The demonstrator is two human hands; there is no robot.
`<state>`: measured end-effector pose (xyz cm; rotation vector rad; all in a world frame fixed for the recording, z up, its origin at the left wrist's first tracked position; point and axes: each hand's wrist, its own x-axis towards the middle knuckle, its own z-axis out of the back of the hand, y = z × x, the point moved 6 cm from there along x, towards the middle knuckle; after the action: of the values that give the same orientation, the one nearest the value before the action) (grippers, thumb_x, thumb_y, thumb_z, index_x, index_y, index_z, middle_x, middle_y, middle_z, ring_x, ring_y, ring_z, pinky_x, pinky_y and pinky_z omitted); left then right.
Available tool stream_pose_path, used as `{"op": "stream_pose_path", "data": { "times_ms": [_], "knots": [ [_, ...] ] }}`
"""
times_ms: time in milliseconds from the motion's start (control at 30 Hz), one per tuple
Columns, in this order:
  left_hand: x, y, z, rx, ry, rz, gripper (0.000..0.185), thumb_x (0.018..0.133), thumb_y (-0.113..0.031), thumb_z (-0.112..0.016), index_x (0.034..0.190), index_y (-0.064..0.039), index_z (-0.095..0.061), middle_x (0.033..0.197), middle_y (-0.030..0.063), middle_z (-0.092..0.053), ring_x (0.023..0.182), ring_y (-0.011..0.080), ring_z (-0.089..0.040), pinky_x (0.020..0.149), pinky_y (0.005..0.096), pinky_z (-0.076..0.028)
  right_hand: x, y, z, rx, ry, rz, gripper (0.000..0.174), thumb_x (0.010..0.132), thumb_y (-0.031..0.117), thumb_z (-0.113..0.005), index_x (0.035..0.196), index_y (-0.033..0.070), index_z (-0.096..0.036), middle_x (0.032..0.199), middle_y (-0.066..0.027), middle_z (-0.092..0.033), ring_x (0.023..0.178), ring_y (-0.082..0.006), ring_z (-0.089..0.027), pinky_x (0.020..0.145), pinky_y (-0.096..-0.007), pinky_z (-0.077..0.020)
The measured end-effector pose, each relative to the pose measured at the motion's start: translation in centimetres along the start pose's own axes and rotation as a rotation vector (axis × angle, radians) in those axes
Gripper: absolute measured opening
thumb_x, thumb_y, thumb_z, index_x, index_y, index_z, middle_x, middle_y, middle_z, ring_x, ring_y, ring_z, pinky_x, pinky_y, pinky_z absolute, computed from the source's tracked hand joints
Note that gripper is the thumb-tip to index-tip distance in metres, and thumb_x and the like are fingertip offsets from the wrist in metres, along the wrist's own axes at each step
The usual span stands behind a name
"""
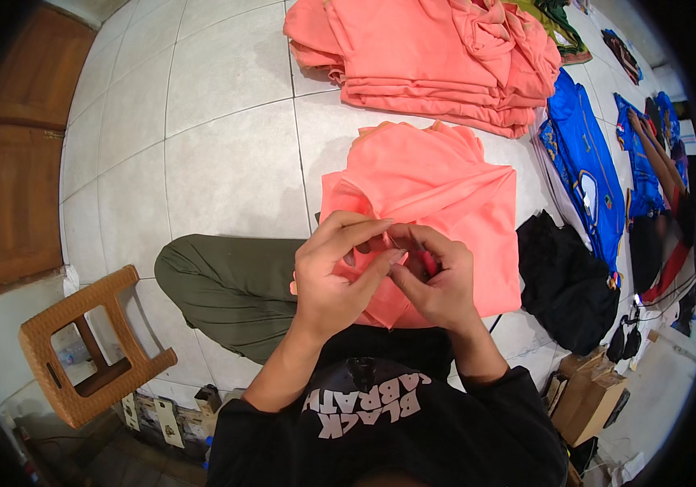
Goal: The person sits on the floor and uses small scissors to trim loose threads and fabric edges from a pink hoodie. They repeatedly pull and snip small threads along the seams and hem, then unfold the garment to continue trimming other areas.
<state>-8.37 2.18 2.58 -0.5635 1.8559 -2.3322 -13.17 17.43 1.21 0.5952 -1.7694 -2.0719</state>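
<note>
Coral-pink fabric (433,182), looking like a garment, lies across my lap and the floor in front of me. Over it my left hand (342,268) pinches a small bit of the same fabric between thumb and fingers. Close against it, fingertips nearly meeting, my right hand (436,268) is curled around a small red-handled tool (429,263), mostly hidden by the fingers; its exact kind cannot be told. The right thumb and forefinger are at the same bit of fabric. A thick stack of folded coral-pink fabric (421,61) rests on the tiles just beyond.
Blue garments (591,176) and a black cloth (561,280) lie at the right. Further right, another person's arms (658,152) reach over blue cloth. A brown woven-pattern plastic stool (74,341) stands at the left, cardboard boxes (591,389) at the lower right.
</note>
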Motion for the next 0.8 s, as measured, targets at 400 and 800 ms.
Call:
{"op": "stream_pose_path", "data": {
  "times_ms": [400,800],
  "knots": [
    [-2.1,3.1,1.5,-0.519,-0.013,0.325,0.016,0.097,0.008,-0.065,0.112,0.006,-0.069,0.099,0.0106,-0.074,0.084,0.0133,-0.071,0.069,0.0231,-0.056,0.7,0.4,-1.8,0.015,-0.007,0.116,0.027,0.085,-0.009,-0.069,0.112,-0.005,-0.07,0.096,-0.008,-0.074,0.069,-0.0063,-0.056,0.062,-0.0203,-0.0431],
    [-1.5,3.6,2.8,-0.423,0.023,0.365,0.004,0.097,0.006,-0.064,0.098,0.005,-0.068,0.101,0.0106,-0.073,0.078,0.0069,-0.058,0.066,0.0212,-0.047,0.8,1.8,-1.4,-0.194,0.102,0.192,0.03,0.078,-0.005,-0.075,0.107,0.0,-0.071,0.088,-0.009,-0.067,0.072,-0.0184,-0.067,0.064,-0.0289,-0.0522]
  ]
}}
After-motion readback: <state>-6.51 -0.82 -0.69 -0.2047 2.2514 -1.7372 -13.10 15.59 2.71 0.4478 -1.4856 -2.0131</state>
